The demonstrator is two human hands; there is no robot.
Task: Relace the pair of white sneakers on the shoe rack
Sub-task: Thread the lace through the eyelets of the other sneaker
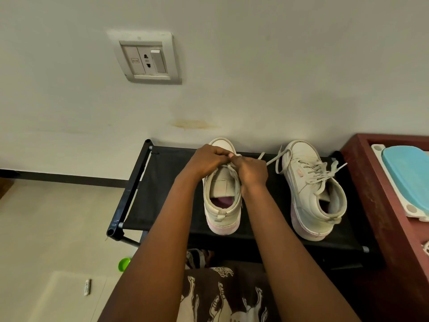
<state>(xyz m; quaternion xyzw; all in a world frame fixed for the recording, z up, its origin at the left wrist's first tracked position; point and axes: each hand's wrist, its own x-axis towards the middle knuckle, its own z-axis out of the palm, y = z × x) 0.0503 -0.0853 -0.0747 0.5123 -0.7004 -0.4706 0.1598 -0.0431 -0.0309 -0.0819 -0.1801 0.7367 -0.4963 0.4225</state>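
**One sneaker mid-lacing, the other slack**

Both white sneakers stand on the black shoe rack (162, 194), toes toward the wall. Over the left sneaker (222, 196), the left hand (206, 160) and right hand (251, 170) are together, knuckles touching. Their fingers are curled and pinch its lace (232, 171) near the eyelets closest to the toe. The tongue behind them lies bare, so I judge the upper eyelets are not yet threaded. The right sneaker (313, 189), well apart, has lace crossing its eyelets, but it is slack with untied ends trailing, so it likely needs tightening or redoing. Beside the rack stands a dark red cabinet (376, 194) holding a blue-lidded box (408, 173). A wall socket (147, 58) sits above.
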